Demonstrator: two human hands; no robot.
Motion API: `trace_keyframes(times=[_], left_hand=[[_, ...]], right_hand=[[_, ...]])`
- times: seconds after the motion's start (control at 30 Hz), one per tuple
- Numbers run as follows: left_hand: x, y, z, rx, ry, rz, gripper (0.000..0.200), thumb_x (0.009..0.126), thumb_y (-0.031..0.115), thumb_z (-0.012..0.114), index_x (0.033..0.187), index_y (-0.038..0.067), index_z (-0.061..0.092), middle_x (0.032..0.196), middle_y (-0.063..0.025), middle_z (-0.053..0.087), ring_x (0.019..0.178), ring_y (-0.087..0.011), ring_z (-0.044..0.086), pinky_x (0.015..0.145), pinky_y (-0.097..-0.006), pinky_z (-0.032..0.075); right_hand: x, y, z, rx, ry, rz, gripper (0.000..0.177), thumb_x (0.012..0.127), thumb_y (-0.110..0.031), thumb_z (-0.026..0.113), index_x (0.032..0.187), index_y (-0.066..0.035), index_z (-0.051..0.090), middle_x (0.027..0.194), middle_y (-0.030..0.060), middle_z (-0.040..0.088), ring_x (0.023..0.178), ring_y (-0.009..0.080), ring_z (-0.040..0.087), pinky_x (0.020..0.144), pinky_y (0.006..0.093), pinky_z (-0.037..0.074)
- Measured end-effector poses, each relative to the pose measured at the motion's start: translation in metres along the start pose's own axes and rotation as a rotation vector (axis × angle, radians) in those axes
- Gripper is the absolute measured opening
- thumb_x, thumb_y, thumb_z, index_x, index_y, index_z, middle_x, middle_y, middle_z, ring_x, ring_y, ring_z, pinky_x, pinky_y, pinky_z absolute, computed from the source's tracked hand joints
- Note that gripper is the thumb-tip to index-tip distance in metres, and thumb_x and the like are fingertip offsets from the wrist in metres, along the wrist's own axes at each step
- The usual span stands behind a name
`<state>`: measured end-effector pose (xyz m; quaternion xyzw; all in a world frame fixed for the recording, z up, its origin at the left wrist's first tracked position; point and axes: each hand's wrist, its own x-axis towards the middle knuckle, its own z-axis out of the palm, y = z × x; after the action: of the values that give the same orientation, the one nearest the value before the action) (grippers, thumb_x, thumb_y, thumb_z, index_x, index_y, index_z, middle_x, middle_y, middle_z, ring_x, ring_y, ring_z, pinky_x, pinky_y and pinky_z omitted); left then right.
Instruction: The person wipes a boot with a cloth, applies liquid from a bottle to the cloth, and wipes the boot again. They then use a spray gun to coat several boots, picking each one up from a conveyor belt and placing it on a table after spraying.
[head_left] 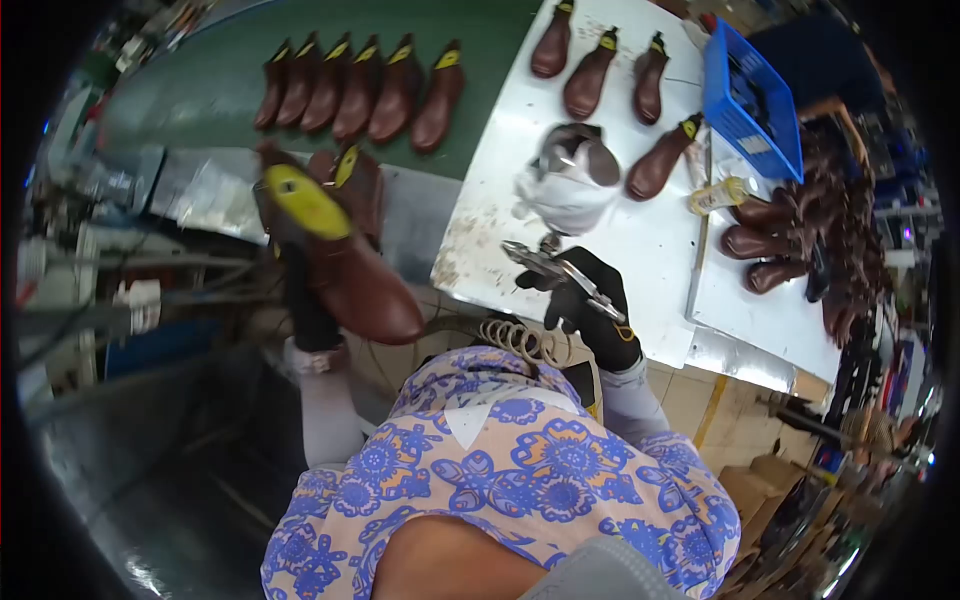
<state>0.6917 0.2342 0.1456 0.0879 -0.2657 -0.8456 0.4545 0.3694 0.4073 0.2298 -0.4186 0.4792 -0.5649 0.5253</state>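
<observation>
My left hand (303, 300), in a black glove, is closed around a brown leather boot (372, 290) with a yellow pull-up lining. The boot hangs in the air with its toe toward me and hides most of my fingers. In my right hand (595, 312), also black-gloved, is a metal spray gun (545, 262). A cup wrapped in white material (570, 190) is at the gun's far end, apparently joined to it. Behind the held boot, another brown boot (365, 195) is partly covered.
Several brown boots (360, 95) stand in a row on a green surface (200, 90). More boots (655, 170) are on the white table (490, 220), near a blue basket (715, 90) and a yellowish bottle (722, 195). A coiled hose (525, 342) hangs before me. Boots crowd the right.
</observation>
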Motion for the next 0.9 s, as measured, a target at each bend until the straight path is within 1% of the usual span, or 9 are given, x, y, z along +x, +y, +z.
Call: trace_keyframes(times=[0.03,0.1,0.27,0.37,0.5,0.6,0.7,0.8,0.9], left_hand=[[0.022,-0.017,0.016,-0.092,-0.242,-0.136,0.05,0.1,0.03,0.036,0.142,0.004,0.025,0.135,-0.0127,0.042,0.125,-0.0211,0.042,0.105,-0.0332,0.035],[0.032,-0.056,-0.022,0.147,0.238,-0.165,0.051,0.099,0.034,0.039,0.14,0.004,0.029,0.129,-0.0135,0.047,0.117,-0.0228,0.049,0.101,-0.0346,0.04],[0.14,-0.169,-0.002,-0.105,0.072,-0.826,0.056,0.095,0.047,0.041,0.134,0.006,0.038,0.119,-0.0137,0.055,0.105,-0.0289,0.059,0.089,-0.0412,0.049],[0.153,-0.187,0.006,-0.08,0.018,-0.969,0.055,0.096,0.048,0.04,0.135,0.009,0.038,0.117,-0.012,0.056,0.101,-0.0276,0.06,0.088,-0.0403,0.051],[0.207,-0.23,0.016,0.201,-0.051,-0.926,0.047,0.099,0.039,0.037,0.137,0.011,0.038,0.118,-0.0074,0.056,0.103,-0.0162,0.057,0.092,-0.0307,0.047],[0.22,-0.222,0.009,0.405,-0.106,-0.908,0.046,0.101,0.034,0.035,0.136,0.005,0.038,0.122,-0.0047,0.054,0.104,-0.011,0.054,0.095,-0.0253,0.042],[0.229,-0.214,0.022,0.676,-0.131,-0.982,0.045,0.101,0.032,0.038,0.129,-0.002,0.047,0.116,-0.0024,0.057,0.103,-0.0086,0.053,0.094,-0.025,0.042],[0.21,-0.191,0.02,0.899,-0.098,-0.855,0.048,0.094,0.045,0.048,0.105,0.0,0.063,0.093,-0.0076,0.066,0.08,-0.0154,0.06,0.075,-0.0301,0.048],[0.2,-0.178,0.029,1.772,-0.218,-0.309,0.043,0.08,0.047,0.065,0.078,0.004,0.066,0.074,-0.0174,0.064,0.068,-0.0308,0.062,0.065,-0.0354,0.049]], right_hand=[[-0.008,-0.009,-0.004,0.118,0.085,0.077,0.029,0.083,-0.014,0.064,0.107,-0.001,0.059,0.096,0.0089,0.066,0.064,0.0062,0.056,0.053,0.0208,0.044],[-0.014,0.023,0.016,0.114,0.242,0.03,0.032,0.083,-0.015,0.063,0.111,-0.001,0.056,0.098,0.0105,0.066,0.061,0.0062,0.056,0.049,0.0197,0.044],[-0.005,0.026,-0.029,0.083,0.687,0.109,0.044,0.086,-0.035,0.061,0.11,0.001,0.054,0.095,0.0165,0.067,0.046,0.0076,0.051,0.043,0.0204,0.042],[-0.01,0.022,-0.017,0.08,0.752,0.17,0.044,0.086,-0.034,0.061,0.113,0.001,0.053,0.093,0.015,0.067,0.046,0.0079,0.05,0.042,0.0205,0.041],[0.011,0.045,-0.049,0.204,0.775,0.206,0.041,0.085,-0.023,0.063,0.118,-0.002,0.051,0.106,0.0092,0.063,0.061,0.0108,0.06,0.049,0.0223,0.047],[0.034,0.068,-0.04,0.177,0.861,0.185,0.041,0.088,-0.021,0.06,0.124,-0.003,0.049,0.109,0.0075,0.06,0.098,0.017,0.06,0.078,0.0311,0.049],[0.055,0.078,-0.053,0.225,0.764,0.126,0.042,0.088,-0.021,0.06,0.124,-0.003,0.05,0.105,0.0039,0.059,0.096,0.0139,0.057,0.075,0.0265,0.045],[0.058,0.075,-0.033,0.187,0.724,0.144,0.041,0.087,-0.021,0.061,0.123,-0.003,0.051,0.104,0.0031,0.059,0.094,0.0123,0.056,0.076,0.026,0.045],[0.055,0.084,-0.035,0.116,0.689,0.271,0.045,0.086,-0.024,0.061,0.125,-0.004,0.051,0.108,0.0034,0.06,0.095,0.0125,0.055,0.076,0.0259,0.045]])
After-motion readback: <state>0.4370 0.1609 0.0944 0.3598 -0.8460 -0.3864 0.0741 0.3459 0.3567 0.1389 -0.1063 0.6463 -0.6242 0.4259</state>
